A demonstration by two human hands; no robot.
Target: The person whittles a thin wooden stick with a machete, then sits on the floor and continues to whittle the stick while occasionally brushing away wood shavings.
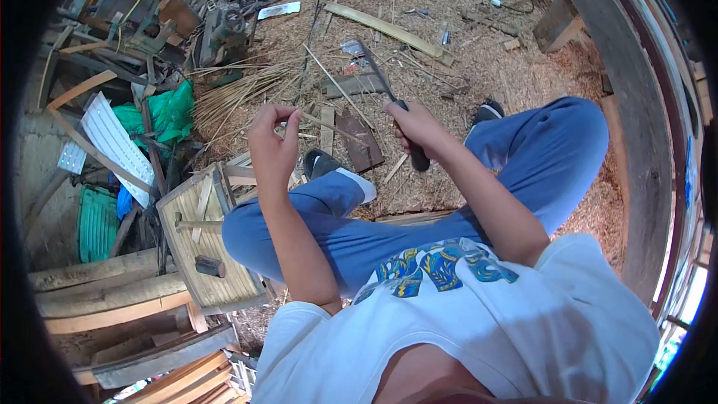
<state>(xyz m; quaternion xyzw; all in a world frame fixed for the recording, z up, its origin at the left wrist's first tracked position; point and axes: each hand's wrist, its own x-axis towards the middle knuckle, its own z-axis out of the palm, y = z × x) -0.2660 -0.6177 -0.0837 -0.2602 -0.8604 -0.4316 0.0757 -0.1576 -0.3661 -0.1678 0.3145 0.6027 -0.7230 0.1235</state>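
My left hand [273,135] is raised over my left knee, its thumb and forefinger pinched on one end of a thin wooden strip [333,127]. That strip slants down to the right above a dark flat block [360,144] on the ground. My right hand [419,129] is wrapped round the black handle of a long knife [380,75]. Its narrow dark blade points up and away to the left, apart from the strip. Part of the handle is hidden by my fingers.
A bundle of thin strips [243,93] lies on the shavings ahead to the left. A wooden box-like stand [206,236] is beside my left knee. Scrap wood, a green bag [173,114] and a teal basket [97,224] crowd the left. A heavy beam [647,157] runs along the right.
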